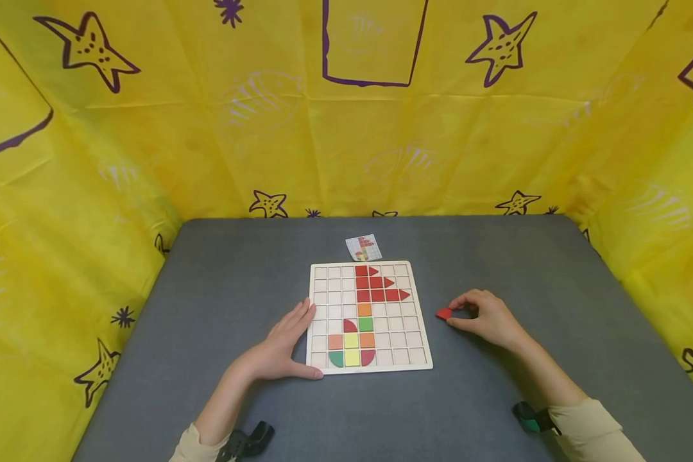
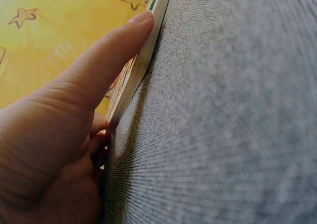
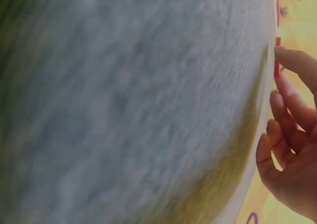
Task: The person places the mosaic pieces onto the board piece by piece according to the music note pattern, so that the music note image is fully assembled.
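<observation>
A wooden grid board [image 1: 404, 321] lies on the table with colored tiles set in its cells. Red squares and triangles [image 1: 379, 295] form three rows at its top. Orange, green, yellow and red tiles run down to the bottom row. My left hand [image 1: 277, 350] rests against the board's left side, fingers extended; its thumb [image 2: 124, 38] touches the near left corner. Right of the board, my right hand [image 1: 487, 317] pinches a small red piece [image 1: 444, 314] between thumb and fingers. In the right wrist view, that red piece [image 3: 277, 58] shows edge-on, its exact shape hidden.
A small pattern card [image 1: 364, 248] lies just beyond the board's far edge, showing a similar tile picture. The dark grey table [image 1: 254, 256] is bounded at the back and sides by yellow cloth [image 1: 346, 154] with starfish drawings.
</observation>
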`<action>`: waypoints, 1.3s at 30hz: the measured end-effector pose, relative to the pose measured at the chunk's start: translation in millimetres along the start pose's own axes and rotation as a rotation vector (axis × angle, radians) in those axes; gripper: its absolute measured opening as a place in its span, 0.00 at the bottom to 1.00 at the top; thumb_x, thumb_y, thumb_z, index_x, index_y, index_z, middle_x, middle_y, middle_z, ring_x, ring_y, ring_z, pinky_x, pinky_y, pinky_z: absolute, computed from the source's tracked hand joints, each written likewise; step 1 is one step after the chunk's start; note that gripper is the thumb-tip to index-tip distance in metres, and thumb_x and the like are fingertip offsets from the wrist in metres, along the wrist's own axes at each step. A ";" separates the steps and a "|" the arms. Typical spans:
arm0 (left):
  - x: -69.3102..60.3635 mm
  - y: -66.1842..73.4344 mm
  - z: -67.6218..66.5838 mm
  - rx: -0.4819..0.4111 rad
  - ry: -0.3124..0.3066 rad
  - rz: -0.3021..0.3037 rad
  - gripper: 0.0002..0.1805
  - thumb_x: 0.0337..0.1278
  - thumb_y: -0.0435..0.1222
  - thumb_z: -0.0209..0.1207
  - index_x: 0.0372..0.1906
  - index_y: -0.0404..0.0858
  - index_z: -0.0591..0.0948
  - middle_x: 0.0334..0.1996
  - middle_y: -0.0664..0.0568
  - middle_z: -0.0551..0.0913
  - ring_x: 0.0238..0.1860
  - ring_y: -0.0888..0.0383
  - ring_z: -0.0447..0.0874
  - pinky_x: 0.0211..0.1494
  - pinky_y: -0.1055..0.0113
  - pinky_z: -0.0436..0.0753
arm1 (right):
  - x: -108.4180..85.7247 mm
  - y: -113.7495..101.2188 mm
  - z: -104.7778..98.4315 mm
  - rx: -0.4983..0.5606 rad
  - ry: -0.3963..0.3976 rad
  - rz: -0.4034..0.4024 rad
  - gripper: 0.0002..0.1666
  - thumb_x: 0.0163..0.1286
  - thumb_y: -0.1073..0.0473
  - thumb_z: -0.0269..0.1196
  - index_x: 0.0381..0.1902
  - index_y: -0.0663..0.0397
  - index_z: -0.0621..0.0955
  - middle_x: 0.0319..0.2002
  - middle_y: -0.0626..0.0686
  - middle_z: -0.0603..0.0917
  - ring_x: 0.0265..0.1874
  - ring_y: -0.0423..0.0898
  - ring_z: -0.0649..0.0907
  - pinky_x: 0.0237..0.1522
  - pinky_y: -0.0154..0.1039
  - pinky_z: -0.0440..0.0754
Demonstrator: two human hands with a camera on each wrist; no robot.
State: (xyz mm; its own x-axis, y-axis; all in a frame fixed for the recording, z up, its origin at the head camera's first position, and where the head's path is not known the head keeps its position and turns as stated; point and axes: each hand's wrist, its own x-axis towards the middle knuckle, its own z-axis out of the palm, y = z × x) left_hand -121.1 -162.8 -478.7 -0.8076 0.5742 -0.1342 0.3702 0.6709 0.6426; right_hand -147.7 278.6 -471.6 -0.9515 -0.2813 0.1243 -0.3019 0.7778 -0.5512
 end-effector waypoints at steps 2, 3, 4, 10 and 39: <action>-0.1 0.6 -0.6 -0.002 -0.003 -0.004 0.67 0.39 0.59 0.73 0.77 0.33 0.48 0.78 0.42 0.40 0.77 0.44 0.37 0.70 0.39 0.50 | 2.4 -5.7 1.4 0.022 0.003 0.001 0.15 0.52 0.51 0.76 0.37 0.46 0.86 0.34 0.43 0.82 0.37 0.44 0.75 0.41 0.43 0.71; -0.1 1.1 -0.9 -0.004 -0.004 -0.005 0.67 0.39 0.59 0.73 0.77 0.33 0.48 0.78 0.42 0.40 0.77 0.44 0.37 0.70 0.39 0.50 | 4.1 -9.2 1.8 0.032 0.003 -0.002 0.15 0.53 0.50 0.76 0.37 0.46 0.86 0.35 0.43 0.83 0.37 0.45 0.75 0.42 0.44 0.72; -0.1 1.4 -1.1 -0.004 -0.005 -0.006 0.67 0.39 0.59 0.73 0.77 0.33 0.48 0.78 0.43 0.40 0.77 0.44 0.37 0.70 0.39 0.50 | 5.9 -13.0 2.5 0.049 -0.001 0.001 0.15 0.53 0.50 0.76 0.37 0.45 0.86 0.35 0.44 0.83 0.38 0.45 0.76 0.42 0.44 0.72; -0.5 2.3 -1.4 -0.007 -0.011 -0.010 0.67 0.40 0.59 0.72 0.77 0.34 0.47 0.78 0.43 0.40 0.77 0.45 0.36 0.70 0.39 0.50 | 19.0 -39.2 8.7 0.151 -0.037 0.013 0.16 0.52 0.49 0.77 0.38 0.41 0.86 0.37 0.47 0.83 0.40 0.47 0.75 0.43 0.45 0.72; -0.7 0.5 -1.0 -0.006 -0.023 -0.016 0.67 0.40 0.60 0.72 0.78 0.35 0.46 0.78 0.44 0.39 0.77 0.46 0.36 0.70 0.38 0.49 | 85.0 -138.4 88.5 0.063 -0.365 -0.282 0.12 0.56 0.49 0.74 0.37 0.40 0.84 0.37 0.39 0.81 0.42 0.40 0.73 0.46 0.39 0.72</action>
State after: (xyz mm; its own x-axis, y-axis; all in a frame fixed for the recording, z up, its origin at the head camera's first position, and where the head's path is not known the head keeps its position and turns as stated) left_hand -120.8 -163.3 -477.6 -0.8027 0.5742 -0.1613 0.3550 0.6772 0.6445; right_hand -181.6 97.3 -457.7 -0.7467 -0.6650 -0.0160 -0.5308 0.6102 -0.5881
